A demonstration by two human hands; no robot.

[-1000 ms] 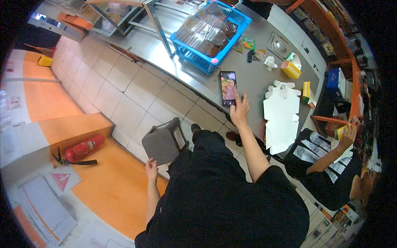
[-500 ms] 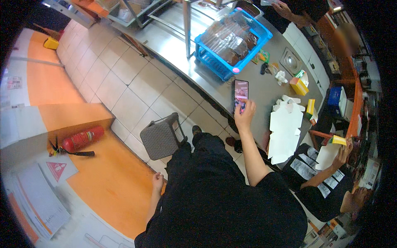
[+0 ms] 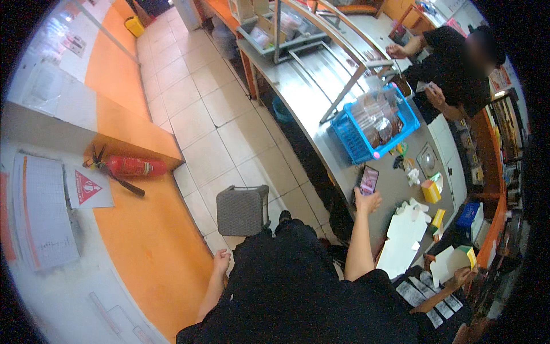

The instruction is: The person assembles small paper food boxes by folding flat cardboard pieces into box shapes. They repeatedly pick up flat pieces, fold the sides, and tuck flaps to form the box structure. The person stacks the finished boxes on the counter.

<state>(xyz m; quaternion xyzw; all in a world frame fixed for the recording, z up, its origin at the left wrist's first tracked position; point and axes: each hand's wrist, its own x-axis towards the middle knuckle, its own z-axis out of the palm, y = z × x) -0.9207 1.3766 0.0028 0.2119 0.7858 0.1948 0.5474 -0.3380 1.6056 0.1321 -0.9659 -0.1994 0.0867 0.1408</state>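
Note:
At the near edge of the steel counter, my right hand [image 3: 367,200] has its fingers on the lower end of a smartphone [image 3: 370,177] with a lit screen. Whether the phone is raised off the counter is hard to tell. My left hand [image 3: 222,261] hangs low at my side, its fingers loosely curled with nothing seen in them. Beyond the phone stands a blue plastic basket [image 3: 355,140] filled with clear bags of something brown. To the right of my right forearm lies a flat white carton blank [image 3: 404,238].
A grey stool [image 3: 243,210] stands on the tiled floor ahead. A red fire extinguisher [image 3: 134,166] rests by the orange wall at left. Yellow boxes [image 3: 431,191] and crumpled paper [image 3: 413,176] lie on the counter. Co-workers are at far right [image 3: 452,69] and near right, one holding a carton [image 3: 450,265].
The view has swung, so counter, basket and stool appear shifted right and lower. My right hand has slid to the phone's lower end, uncovering more screen. The far co-worker shows more fully.

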